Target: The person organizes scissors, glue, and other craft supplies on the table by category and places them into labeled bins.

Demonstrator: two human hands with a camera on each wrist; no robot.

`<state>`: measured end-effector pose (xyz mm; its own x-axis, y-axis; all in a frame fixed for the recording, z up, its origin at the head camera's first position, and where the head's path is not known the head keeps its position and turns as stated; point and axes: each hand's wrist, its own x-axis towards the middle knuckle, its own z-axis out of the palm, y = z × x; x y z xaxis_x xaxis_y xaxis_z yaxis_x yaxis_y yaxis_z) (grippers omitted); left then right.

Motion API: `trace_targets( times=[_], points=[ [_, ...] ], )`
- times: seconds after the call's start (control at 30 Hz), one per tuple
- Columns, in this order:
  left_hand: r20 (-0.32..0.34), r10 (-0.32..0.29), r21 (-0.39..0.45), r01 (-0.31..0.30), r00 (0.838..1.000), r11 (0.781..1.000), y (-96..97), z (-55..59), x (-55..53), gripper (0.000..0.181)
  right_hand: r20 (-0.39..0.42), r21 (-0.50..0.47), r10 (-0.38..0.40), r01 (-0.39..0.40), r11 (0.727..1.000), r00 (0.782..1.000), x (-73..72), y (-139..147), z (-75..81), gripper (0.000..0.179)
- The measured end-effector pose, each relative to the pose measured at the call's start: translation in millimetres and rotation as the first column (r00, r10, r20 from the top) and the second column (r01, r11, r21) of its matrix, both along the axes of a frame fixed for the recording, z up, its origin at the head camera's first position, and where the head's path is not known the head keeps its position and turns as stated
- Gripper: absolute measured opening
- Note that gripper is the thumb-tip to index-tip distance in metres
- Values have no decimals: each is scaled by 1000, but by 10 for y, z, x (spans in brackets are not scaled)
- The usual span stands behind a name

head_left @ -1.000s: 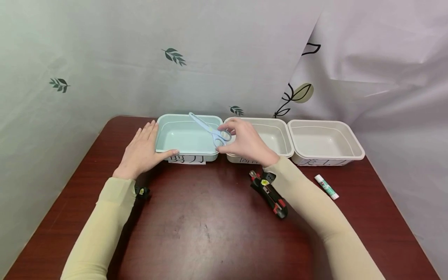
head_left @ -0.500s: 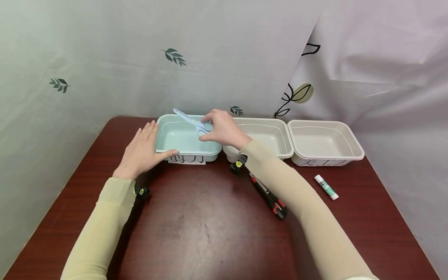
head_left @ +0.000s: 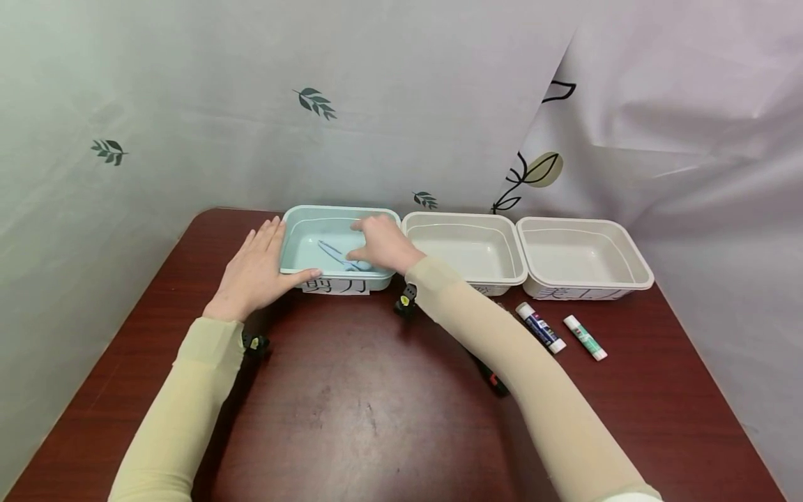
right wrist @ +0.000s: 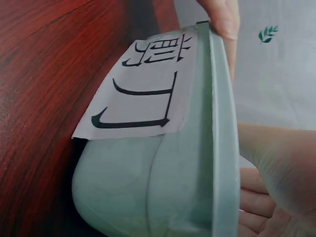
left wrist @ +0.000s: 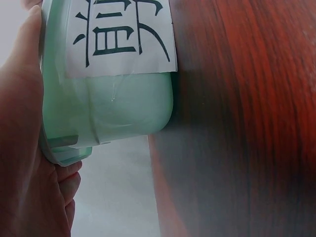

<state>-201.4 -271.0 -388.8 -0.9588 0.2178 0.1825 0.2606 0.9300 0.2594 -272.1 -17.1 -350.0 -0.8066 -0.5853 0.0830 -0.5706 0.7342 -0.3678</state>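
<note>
A light blue pair of scissors (head_left: 335, 252) lies inside the pale green bin (head_left: 301, 244), its handles toward the right hand. Just above those handles, my right hand (head_left: 387, 244) hovers with thumb and fingers parted, holding nothing. My left hand (head_left: 251, 275) rests along the bin's left end, fingers straight, thumb on the front rim. A paper label (left wrist: 123, 34) with black characters is stuck on the bin's front, seen close in the left wrist view. In the right wrist view the bin wall hides the scissors and part of the right hand (right wrist: 286, 173).
Two beige bins (head_left: 464, 217) (head_left: 583, 222) stand in a row to the right. Before them lie a blue-and-white glue stick (head_left: 541, 328) and a green-and-white one (head_left: 585, 338). My right forearm partly covers a black and red utility knife (head_left: 492, 376). A patterned curtain hangs behind.
My right hand has moved left and down into the green bin and let go of the scissors, which now lie inside. The blue glue stick has come into view. My left hand stays put.
</note>
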Motion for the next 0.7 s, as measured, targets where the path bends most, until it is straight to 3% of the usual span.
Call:
trace_targets(
  times=[0.17,0.37,0.7],
  points=[
    [-5,2,-5,-2,1000,1000,0,-11,-4,119,-3,-54,-19,19,998,1000,17,54,86,61],
    [-2,-1,-5,1,1000,1000,0,-7,-9,120,18,-169,-27,30,985,999,51,186,304,61],
    [5,4,2,-4,1000,1000,-4,-19,-18,120,-18,-253,-39,33,967,999,179,449,602,60]
  ],
)
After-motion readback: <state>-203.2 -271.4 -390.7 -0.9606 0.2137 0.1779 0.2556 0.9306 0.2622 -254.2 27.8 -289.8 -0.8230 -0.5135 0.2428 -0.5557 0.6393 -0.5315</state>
